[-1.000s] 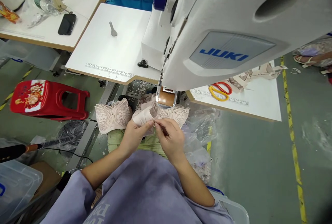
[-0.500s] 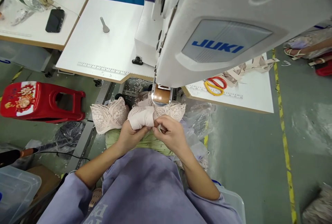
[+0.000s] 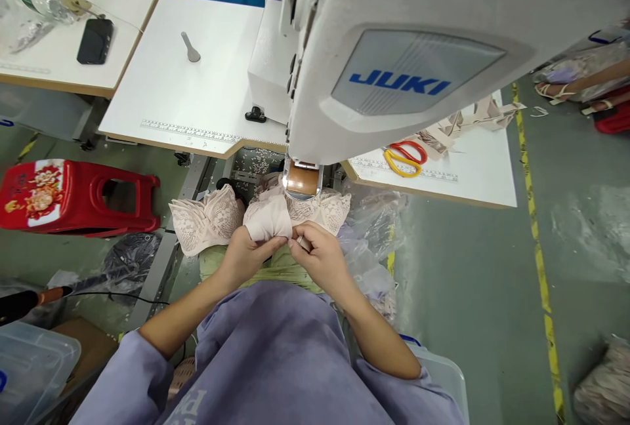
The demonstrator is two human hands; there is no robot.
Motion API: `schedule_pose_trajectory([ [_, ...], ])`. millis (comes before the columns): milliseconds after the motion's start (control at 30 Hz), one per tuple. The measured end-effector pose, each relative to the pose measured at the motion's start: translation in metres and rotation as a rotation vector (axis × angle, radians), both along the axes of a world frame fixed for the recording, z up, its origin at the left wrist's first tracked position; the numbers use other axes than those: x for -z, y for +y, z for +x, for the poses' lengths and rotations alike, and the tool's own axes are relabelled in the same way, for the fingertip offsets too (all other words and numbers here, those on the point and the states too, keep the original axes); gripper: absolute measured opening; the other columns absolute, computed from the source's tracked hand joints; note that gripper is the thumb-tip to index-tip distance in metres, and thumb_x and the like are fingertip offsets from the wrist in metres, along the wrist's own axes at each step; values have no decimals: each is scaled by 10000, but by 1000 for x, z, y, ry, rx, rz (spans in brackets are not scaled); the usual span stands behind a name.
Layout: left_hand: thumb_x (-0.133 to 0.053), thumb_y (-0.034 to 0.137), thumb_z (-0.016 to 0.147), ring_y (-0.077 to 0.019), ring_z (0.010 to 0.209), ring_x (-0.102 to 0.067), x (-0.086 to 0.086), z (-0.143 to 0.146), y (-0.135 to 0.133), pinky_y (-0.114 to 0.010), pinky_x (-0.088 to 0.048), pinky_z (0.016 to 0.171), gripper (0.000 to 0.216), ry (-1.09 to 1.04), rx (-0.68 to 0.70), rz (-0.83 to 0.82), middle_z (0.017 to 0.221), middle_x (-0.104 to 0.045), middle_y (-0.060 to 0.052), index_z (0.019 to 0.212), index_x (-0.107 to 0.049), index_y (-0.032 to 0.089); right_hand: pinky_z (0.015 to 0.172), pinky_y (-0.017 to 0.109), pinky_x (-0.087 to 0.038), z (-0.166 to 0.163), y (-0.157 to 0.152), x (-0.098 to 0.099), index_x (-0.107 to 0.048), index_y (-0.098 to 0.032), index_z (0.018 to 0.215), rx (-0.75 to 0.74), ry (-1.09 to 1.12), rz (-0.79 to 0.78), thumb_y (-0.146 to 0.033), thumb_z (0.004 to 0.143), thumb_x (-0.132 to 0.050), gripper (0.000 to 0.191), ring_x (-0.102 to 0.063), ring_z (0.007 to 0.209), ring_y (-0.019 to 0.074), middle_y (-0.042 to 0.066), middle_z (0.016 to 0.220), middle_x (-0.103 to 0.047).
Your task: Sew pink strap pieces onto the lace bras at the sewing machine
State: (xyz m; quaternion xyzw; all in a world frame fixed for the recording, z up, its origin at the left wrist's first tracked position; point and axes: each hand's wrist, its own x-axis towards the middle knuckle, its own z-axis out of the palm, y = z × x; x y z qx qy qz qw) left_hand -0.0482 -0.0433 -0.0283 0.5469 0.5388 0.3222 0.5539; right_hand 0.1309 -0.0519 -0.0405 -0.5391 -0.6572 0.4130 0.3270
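Holding a pale pink garment (image 3: 270, 218) just past the fingertips here, off the worktop (image 3: 211, 84) and below the notch in its front edge. The held part lies right ahead of both hands, near the rounded metal tip of the sewing machine (image 3: 394, 84), and its long axis runs roughly left to right, tilted a bit. Left hand (image 3: 241, 258) is curled around the left end, thumb along the near edge; right hand (image 3: 319, 254) has thumb and finger pinched together at the near right corner, though I can't tell exactly what bit is between them. So the hands are about equally close, nearly touching. Fabric-wise, the band in hand looks smooth, soft and folded over, while the lace cups (image 3: 209, 218) off to the left are molded, rounded and floral-patterned. Machine's hard glossy white plastic or painted metal, can't say which.
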Motion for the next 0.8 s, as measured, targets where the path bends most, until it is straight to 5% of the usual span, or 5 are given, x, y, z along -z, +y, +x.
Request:
schedule_pose_trajectory([
  [167, -645, 324, 901, -270, 1141, -645, -2, -4, 6, -391, -470, 1049, 335, 50, 39, 169, 1178, -730, -97, 1178, -705, 146, 703, 288, -431, 14, 5, 3, -690, -224, 912, 9, 145, -192, -304, 893, -611, 114, -581, 761, 158, 13, 884, -675],
  [300, -581, 351, 946, -262, 1053, -656, -8, -11, 15, -386, -514, 959, 337, 97, 149, 122, 1096, -736, -97, 1170, -698, 127, 642, 273, -406, 26, 3, 4, -672, -231, 1013, 73, 211, -297, -343, 910, -591, 173, -532, 697, 140, 13, 887, -648],
  [467, -575, 341, 954, -261, 1126, -629, -10, -9, 16, -397, -483, 1024, 316, 47, 207, 117, 1138, -718, -92, 1166, -688, 137, 656, 259, -395, 26, -1, -1, -532, -250, 998, 116, 297, -279, -307, 888, -617, 150, -513, 723, 130, -24, 861, -562],
  [800, -573, 297, 935, -204, 902, -649, -25, 1, 10, -319, -524, 845, 229, 90, 261, 104, 931, -716, -54, 1022, -713, 138, 648, 255, -360, 26, 0, -12, -498, -230, 879, -6, 130, -236, -263, 889, -614, 121, -503, 713, 122, -42, 801, -552],
])
